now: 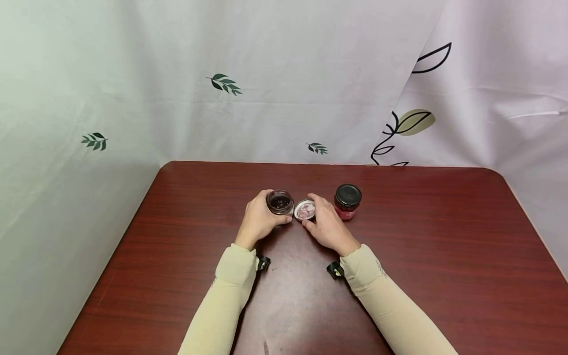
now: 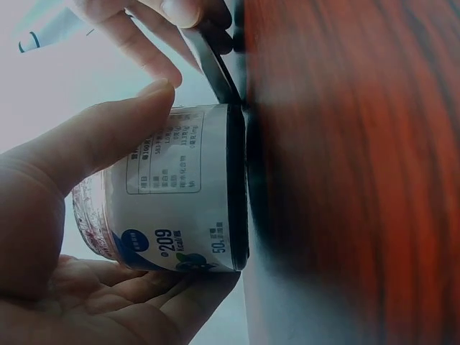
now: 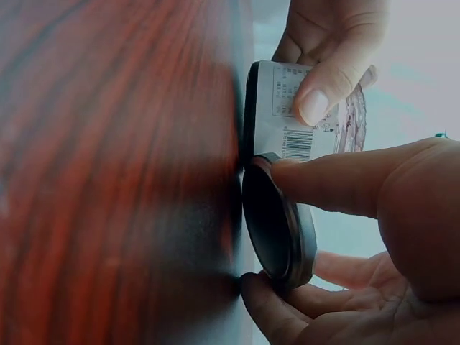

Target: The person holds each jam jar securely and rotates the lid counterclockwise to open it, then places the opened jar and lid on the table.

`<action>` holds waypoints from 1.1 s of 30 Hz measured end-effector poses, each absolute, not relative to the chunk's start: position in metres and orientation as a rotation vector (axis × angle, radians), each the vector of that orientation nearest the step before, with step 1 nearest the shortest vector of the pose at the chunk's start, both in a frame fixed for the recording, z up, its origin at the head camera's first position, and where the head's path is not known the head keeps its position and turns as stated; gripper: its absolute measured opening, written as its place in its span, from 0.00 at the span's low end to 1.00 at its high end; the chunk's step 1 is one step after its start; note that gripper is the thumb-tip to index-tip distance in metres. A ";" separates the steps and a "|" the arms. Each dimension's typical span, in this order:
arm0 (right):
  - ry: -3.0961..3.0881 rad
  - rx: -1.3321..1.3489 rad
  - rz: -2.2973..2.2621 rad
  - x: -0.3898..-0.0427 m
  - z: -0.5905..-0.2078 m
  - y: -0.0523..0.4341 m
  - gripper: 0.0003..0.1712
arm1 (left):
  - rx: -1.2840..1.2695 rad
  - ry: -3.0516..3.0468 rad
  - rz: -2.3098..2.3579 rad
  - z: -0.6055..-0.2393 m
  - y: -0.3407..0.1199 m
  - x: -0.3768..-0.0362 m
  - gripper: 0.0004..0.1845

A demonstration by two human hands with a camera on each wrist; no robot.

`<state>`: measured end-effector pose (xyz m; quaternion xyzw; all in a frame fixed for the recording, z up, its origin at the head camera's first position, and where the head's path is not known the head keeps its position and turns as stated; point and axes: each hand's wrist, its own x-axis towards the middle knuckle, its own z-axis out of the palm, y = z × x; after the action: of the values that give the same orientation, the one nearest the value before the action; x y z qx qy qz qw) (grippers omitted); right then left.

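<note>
An open glass jar (image 1: 280, 202) of dark jam with a white label (image 2: 176, 194) stands on the table, and my left hand (image 1: 261, 217) grips its side. Just right of it my right hand (image 1: 326, 224) holds the jar's lid (image 1: 304, 210), underside up and tilted, with one edge at the tabletop. In the right wrist view the thumb and fingers pinch the black lid (image 3: 277, 223) right beside the jar (image 3: 302, 118). A second jar (image 1: 347, 201), closed with a black lid and red inside, stands just right of my right hand.
The dark red wooden table (image 1: 421, 256) has rounded far corners. A pale curtain with leaf prints (image 1: 224, 83) hangs behind it and to the left. Both arms wear beige sleeves (image 1: 230, 286).
</note>
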<state>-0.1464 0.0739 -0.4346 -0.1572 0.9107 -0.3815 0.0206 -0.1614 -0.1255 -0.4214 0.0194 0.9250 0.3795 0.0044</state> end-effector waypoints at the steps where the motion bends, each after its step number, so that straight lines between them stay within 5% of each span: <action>1: 2.824 -0.491 -1.178 -0.147 -0.435 0.074 0.41 | 0.058 2.896 1.189 -0.421 -0.126 -0.162 0.45; 33: 2.902 -0.545 -1.016 -0.144 -0.439 0.069 0.38 | 0.022 2.882 1.182 -0.422 -0.128 -0.162 0.45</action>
<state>-0.1444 0.0693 -0.4388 -0.1745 0.9293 -0.3253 0.0093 -0.1618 -0.1275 -0.4224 0.0071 0.9251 0.3794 0.0131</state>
